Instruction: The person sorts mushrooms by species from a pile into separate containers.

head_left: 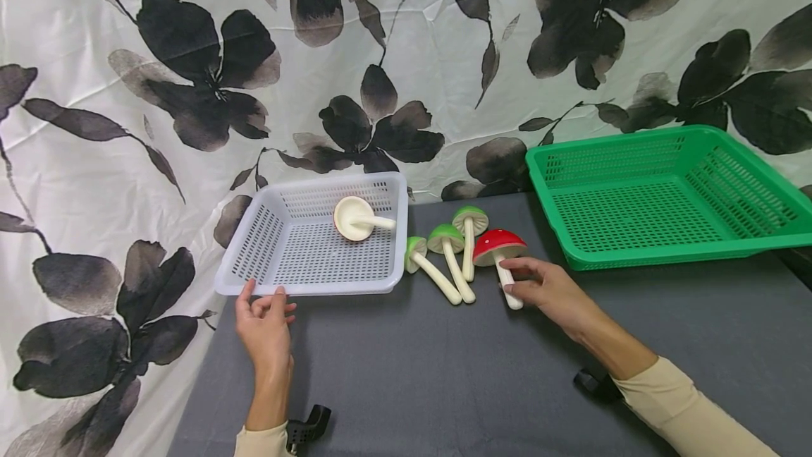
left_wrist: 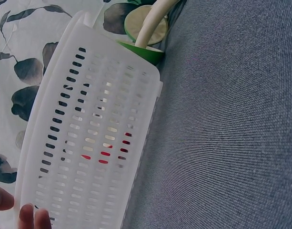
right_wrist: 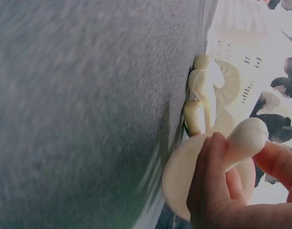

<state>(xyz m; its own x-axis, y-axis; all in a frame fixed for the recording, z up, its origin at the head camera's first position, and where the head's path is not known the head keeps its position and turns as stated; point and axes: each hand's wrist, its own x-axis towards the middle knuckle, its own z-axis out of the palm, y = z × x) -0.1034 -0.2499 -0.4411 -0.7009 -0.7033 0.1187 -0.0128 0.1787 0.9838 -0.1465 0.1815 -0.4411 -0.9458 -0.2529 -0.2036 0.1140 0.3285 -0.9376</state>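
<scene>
By its white stem, my right hand (head_left: 548, 295) pinches a toy mushroom with a white-spotted red cap (head_left: 501, 242); the cap is uppermost. In the right wrist view, thumb and fingers lie on opposite sides of the stem (right_wrist: 250, 136). My left hand (head_left: 265, 326) holds the near rim of a white plastic basket (head_left: 317, 288), fingertips at the edge near its left corner. Inside that basket lies another mushroom (head_left: 354, 218), cap underside up. Several green-capped mushrooms (head_left: 447, 238) lie close together between the basket and the right hand.
A larger green plastic basket (head_left: 574, 259) stands at the back right. Grey cloth (head_left: 406, 372) covers the table, and a white curtain with dark flowers (head_left: 209, 69) hangs behind it.
</scene>
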